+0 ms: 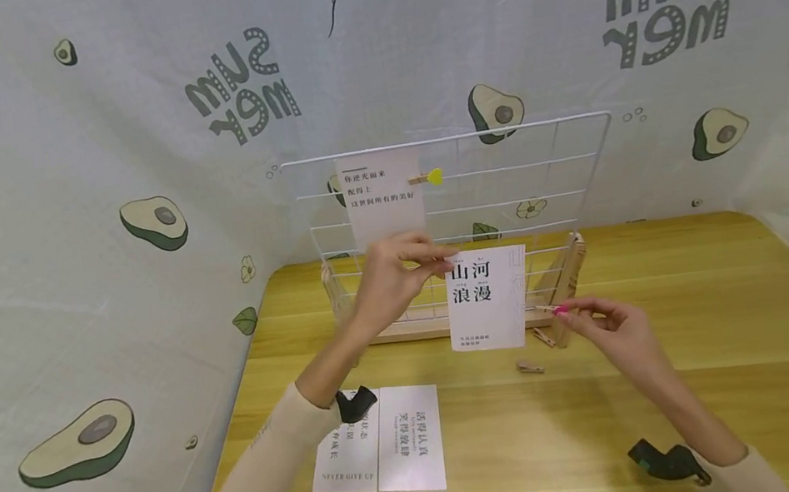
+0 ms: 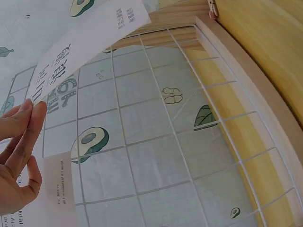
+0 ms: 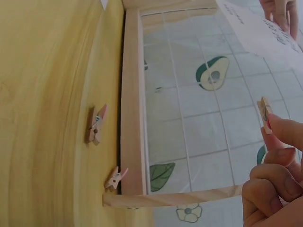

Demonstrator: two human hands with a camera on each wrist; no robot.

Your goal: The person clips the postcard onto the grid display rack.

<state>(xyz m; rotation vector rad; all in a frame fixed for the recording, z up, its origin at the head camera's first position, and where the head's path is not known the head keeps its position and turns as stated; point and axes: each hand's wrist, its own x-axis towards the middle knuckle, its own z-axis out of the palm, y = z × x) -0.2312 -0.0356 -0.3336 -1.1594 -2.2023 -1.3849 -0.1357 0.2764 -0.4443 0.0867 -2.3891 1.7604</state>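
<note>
My left hand (image 1: 399, 275) pinches a white printed card (image 1: 488, 308) by its upper left corner, holding it upright in front of a white wire grid rack (image 1: 520, 168). In the left wrist view the card (image 2: 90, 45) slants away from the fingertips. To the right of the card, my right hand (image 1: 614, 329) pinches a small wooden clothespin (image 3: 265, 115) with a pink part between thumb and finger. Another card (image 1: 382, 197) hangs on the rack's upper left, with a yellow-tipped clothespin (image 1: 428, 178) at its right edge.
Two printed cards, a left one (image 1: 345, 463) and a right one (image 1: 408, 439), lie side by side on the wooden table (image 1: 685, 373). Two loose clothespins, one nearer (image 3: 96, 125) and one by the rack's foot (image 3: 115, 178), lie near the rack's wooden base (image 3: 132, 94). A patterned cloth (image 1: 411, 42) hangs behind.
</note>
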